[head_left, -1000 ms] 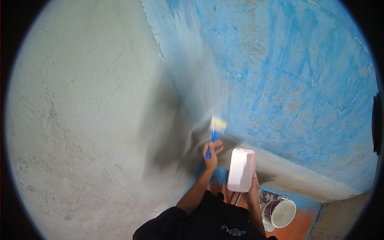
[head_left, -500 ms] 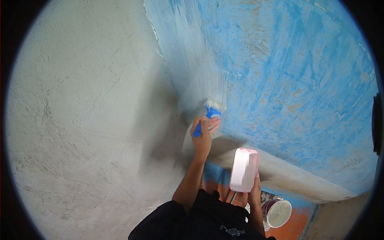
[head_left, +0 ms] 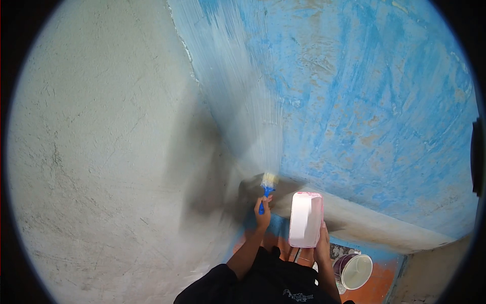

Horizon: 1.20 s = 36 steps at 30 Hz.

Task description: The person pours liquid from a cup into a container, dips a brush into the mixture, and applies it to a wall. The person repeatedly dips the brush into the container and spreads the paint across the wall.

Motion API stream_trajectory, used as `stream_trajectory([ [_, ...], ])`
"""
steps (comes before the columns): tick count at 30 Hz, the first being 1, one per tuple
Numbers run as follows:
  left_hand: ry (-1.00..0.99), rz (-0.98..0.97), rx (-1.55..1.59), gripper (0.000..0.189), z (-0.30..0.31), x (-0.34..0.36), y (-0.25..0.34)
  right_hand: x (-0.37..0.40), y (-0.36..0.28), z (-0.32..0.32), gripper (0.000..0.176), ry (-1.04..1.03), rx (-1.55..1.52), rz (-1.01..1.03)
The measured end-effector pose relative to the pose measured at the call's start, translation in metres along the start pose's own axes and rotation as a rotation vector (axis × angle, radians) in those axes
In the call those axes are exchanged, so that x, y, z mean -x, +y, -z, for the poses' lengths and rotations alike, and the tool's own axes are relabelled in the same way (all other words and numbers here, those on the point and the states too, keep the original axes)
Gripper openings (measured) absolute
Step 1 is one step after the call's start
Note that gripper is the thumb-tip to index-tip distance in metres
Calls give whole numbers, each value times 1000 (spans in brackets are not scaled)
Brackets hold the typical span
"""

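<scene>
My left hand (head_left: 262,217) grips the blue handle of a paintbrush (head_left: 267,185), whose pale bristles press against the bottom of the blue wall (head_left: 364,101), just above a grey ledge (head_left: 364,218). A whitish painted streak (head_left: 243,101) runs up the wall from the brush, beside the corner. My right hand (head_left: 321,243) holds a white rectangular paint container (head_left: 305,219) with a pink rim, tilted on edge at chest height.
A bare grey plaster wall (head_left: 101,152) fills the left half. Below the ledge, a white bucket (head_left: 356,271) stands on the orange and blue floor (head_left: 377,289). My black sleeves and torso (head_left: 263,283) fill the bottom edge.
The brush went up the wall half a second ago, then came down again to the base of the wall near the ledge. The container stayed almost where it was.
</scene>
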State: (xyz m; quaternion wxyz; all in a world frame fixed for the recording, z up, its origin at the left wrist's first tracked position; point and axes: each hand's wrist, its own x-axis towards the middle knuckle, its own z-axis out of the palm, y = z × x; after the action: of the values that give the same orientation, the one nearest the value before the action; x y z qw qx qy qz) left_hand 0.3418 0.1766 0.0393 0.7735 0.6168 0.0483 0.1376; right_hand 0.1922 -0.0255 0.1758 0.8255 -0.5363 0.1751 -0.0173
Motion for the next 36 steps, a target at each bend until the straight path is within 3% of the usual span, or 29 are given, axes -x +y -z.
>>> stream_trajectory([
  [5, 86, 113, 27, 30, 4, -11, -5, -1, 7, 9, 60, 3, 16, 1],
  [9, 146, 167, 176, 34, -22, -54, 111, 1, 1, 3, 58, -9, -12, 8],
  [19, -92, -708, 67, 23, -115, -134, 513, -11, 22, -1, 61, -76, 6, 12],
  [22, -138, -976, 78, 30, -127, -139, 581, -12, 13, -11, 60, -121, 40, 10],
  [24, -125, -982, 244, 37, -137, -135, 592, -13, 15, -14, 59, -130, 59, 25],
  [26, -122, -982, 314, 39, -141, -138, 578, -14, 17, -15, 58, -135, 37, 4],
  [28, -128, -980, 291, 35, -126, -155, 512, -12, 17, -17, 58, -133, 37, -5],
  [29, -102, -821, 258, 36, -118, -152, 470, -10, 13, -19, 58, -131, 49, 0],
  [32, 8, -669, 221, 32, -73, -129, 305, -5, 12, -19, 58, -101, 45, -12],
  [36, 131, -216, 191, 34, -16, -59, 121, -10, 26, -5, 60, -82, 31, -26],
])
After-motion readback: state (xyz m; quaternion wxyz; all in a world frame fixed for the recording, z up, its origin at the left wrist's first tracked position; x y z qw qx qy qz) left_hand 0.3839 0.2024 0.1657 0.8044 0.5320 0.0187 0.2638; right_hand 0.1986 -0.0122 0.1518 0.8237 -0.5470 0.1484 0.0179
